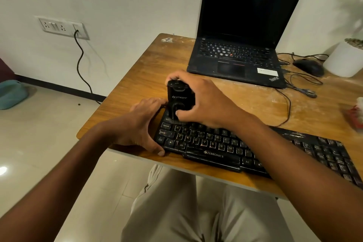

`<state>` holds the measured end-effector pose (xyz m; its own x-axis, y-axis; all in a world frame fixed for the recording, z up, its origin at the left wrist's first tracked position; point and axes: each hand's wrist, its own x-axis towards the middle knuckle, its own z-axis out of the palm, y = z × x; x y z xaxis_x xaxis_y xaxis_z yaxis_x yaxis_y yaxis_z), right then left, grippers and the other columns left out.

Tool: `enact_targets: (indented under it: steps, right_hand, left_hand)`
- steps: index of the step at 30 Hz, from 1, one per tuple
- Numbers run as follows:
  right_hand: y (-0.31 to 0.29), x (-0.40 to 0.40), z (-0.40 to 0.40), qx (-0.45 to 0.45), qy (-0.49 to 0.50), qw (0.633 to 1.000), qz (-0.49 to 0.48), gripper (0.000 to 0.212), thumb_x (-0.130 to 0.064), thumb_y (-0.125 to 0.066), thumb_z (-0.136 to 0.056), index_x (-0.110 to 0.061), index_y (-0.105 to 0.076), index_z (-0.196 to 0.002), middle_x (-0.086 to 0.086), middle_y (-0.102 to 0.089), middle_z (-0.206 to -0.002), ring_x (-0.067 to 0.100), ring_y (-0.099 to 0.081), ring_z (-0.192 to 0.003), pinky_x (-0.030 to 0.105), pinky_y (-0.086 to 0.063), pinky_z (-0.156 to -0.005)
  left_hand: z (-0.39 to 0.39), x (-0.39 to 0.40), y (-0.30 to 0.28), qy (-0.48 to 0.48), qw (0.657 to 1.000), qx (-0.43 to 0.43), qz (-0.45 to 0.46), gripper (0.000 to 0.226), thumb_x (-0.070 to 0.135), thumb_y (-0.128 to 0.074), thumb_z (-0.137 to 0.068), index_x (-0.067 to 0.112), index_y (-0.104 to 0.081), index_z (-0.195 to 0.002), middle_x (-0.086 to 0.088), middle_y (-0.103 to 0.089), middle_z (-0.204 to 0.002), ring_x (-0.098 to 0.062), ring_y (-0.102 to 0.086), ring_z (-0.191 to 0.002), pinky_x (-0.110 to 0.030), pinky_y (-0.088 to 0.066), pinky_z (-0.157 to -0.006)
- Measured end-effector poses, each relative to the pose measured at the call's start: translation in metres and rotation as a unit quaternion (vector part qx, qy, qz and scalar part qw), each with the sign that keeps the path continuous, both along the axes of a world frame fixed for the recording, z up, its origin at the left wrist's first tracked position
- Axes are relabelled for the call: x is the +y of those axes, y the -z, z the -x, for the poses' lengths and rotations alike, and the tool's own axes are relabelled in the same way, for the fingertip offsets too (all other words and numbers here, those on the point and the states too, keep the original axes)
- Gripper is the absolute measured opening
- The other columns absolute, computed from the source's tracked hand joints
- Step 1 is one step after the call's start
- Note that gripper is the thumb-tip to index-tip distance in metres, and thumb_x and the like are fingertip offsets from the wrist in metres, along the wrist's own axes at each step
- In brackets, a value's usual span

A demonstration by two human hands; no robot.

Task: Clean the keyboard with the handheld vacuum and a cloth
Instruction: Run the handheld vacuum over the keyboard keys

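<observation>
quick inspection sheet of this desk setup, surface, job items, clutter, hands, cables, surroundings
surface: wooden table, worn, pale smudges and dust near the laptop and along the right side
job's things: black keyboard at the front edge, keys look dusty; black handheld vacuum upright on its top left corner; cloth not surely seen
clutter: open laptop, screen dark; mouse; white pot; blurred red and white item at the right edge
grippers: right hand grips the vacuum; left hand holds the keyboard's left end
cables: thin cables right of the laptop; wall cable from the socket panel
surroundings: white wall, tiled floor, teal object on the floor
</observation>
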<state>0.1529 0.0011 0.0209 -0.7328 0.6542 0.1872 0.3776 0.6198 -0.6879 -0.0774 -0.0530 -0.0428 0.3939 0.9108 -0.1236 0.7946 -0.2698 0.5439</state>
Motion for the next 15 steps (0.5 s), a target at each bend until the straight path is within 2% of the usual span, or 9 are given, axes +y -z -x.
enact_targets:
  steps: [2,4,7,8,10,13,15]
  right_hand:
    - [0.005,0.001,-0.007,-0.014,0.005,1.0,0.001,0.067,-0.007,-0.083,-0.074,-0.031,-0.051,-0.128,-0.009,-0.06,-0.1,0.01,-0.064,-0.08,0.023,-0.057,-0.056]
    - [0.0,0.004,-0.025,-0.066,0.021,0.997,0.017,0.07,-0.008,-0.084,-0.076,-0.036,-0.049,-0.129,-0.012,-0.058,-0.103,0.01,-0.064,-0.081,0.019,-0.055,-0.055]
    - [-0.015,0.012,-0.045,-0.145,0.032,0.989,0.015,0.076,-0.009,-0.085,-0.075,-0.046,-0.046,-0.13,-0.014,-0.056,-0.11,0.01,-0.063,-0.087,0.022,-0.058,-0.055]
    - [-0.018,0.014,-0.046,-0.138,0.037,0.99,0.001,0.076,-0.01,-0.085,-0.075,-0.046,-0.046,-0.129,-0.011,-0.058,-0.111,0.01,-0.064,-0.087,0.024,-0.059,-0.056]
    - [-0.02,0.016,-0.037,-0.069,0.048,0.996,-0.013,0.073,-0.009,-0.085,-0.073,-0.043,-0.048,-0.126,-0.008,-0.061,-0.11,0.011,-0.065,-0.089,0.023,-0.058,-0.058]
    - [-0.007,0.008,-0.016,0.037,0.037,0.998,0.028,0.066,-0.005,-0.083,-0.074,-0.033,-0.051,-0.125,-0.003,-0.061,-0.107,0.014,-0.067,-0.086,0.027,-0.06,-0.057]
    - [0.008,0.002,-0.012,0.03,0.017,0.999,0.017,0.065,-0.005,-0.082,-0.075,-0.03,-0.051,-0.128,-0.003,-0.06,-0.103,0.013,-0.067,-0.081,0.026,-0.058,-0.055]
  left_hand:
    - [0.0,0.0,0.0,0.001,1.0,0.003,-0.001,0.127,0.06,-0.091,-0.054,0.035,-0.016,-0.153,0.024,-0.028,-0.137,0.002,-0.024,-0.125,-0.039,-0.026,-0.115]
    - [-0.001,0.001,0.0,0.006,1.0,0.004,-0.004,0.128,0.06,-0.092,-0.053,0.036,-0.016,-0.153,0.023,-0.027,-0.14,0.003,-0.023,-0.127,-0.037,-0.023,-0.115]
    - [0.001,0.001,0.002,0.007,1.0,-0.005,0.001,0.13,0.065,-0.089,-0.05,0.038,-0.015,-0.153,0.022,-0.026,-0.144,0.0,-0.023,-0.13,-0.038,-0.022,-0.116]
    - [0.001,0.001,0.002,0.005,1.0,-0.005,0.004,0.13,0.067,-0.088,-0.05,0.038,-0.014,-0.153,0.022,-0.025,-0.145,0.0,-0.022,-0.131,-0.039,-0.022,-0.116]
    - [0.001,0.002,0.003,0.004,1.0,-0.004,0.003,0.131,0.069,-0.087,-0.048,0.039,-0.014,-0.153,0.021,-0.025,-0.147,-0.003,-0.023,-0.133,-0.041,-0.023,-0.117]
    - [0.0,0.001,0.002,0.005,1.0,-0.004,-0.001,0.128,0.062,-0.091,-0.052,0.04,-0.014,-0.152,0.024,-0.025,-0.14,0.003,-0.022,-0.127,-0.036,-0.023,-0.113]
    - [0.0,0.0,0.001,0.002,1.0,-0.004,-0.001,0.128,0.059,-0.092,-0.053,0.039,-0.013,-0.152,0.025,-0.025,-0.139,0.003,-0.022,-0.126,-0.035,-0.023,-0.112]
